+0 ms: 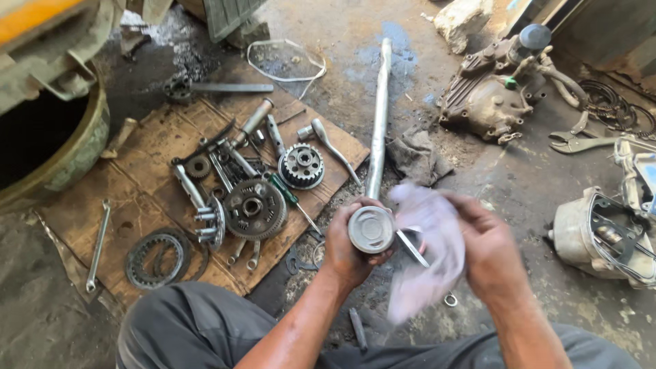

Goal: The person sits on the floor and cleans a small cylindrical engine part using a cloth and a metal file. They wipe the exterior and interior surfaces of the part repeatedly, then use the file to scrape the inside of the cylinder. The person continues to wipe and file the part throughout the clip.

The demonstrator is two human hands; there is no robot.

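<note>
Left hand (352, 246) clasping round grey metal piston (371, 229), crown up, centre frame. Right hand (488, 249) gripping pale cloth (427, 239), blurred, against piston at 3 o'clock. Crown looks clean; skirt hidden. Gears (254, 208) on cardboard sheet (143, 205) at 9 o'clock, untouched.

Stained concrete floor (424, 68) in daylight; greasy cardboard sheet (143, 198) lies left of the hands, perhaps oil-soaked.
</note>
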